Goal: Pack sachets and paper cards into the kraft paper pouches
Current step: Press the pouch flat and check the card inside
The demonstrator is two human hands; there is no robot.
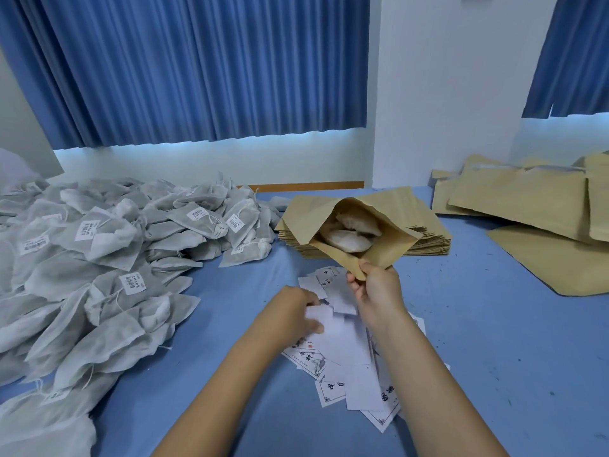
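My right hand (372, 291) pinches the lower rim of an open kraft paper pouch (385, 250), held above the table with its mouth toward me. Two white sachets (346, 240) lie inside it. My left hand (293, 311) rests on the scattered paper cards (342, 351) on the blue table, its fingers curled on a white card at the pile's top. A big heap of grey-white sachets (99, 258) with labels and strings covers the left of the table.
A stack of flat empty kraft pouches (425, 242) lies behind the held pouch. More kraft pouches (527, 202) are piled at the right back. The blue table (494, 357) shows bare cloth at front right. Blue curtains and a white wall stand behind.
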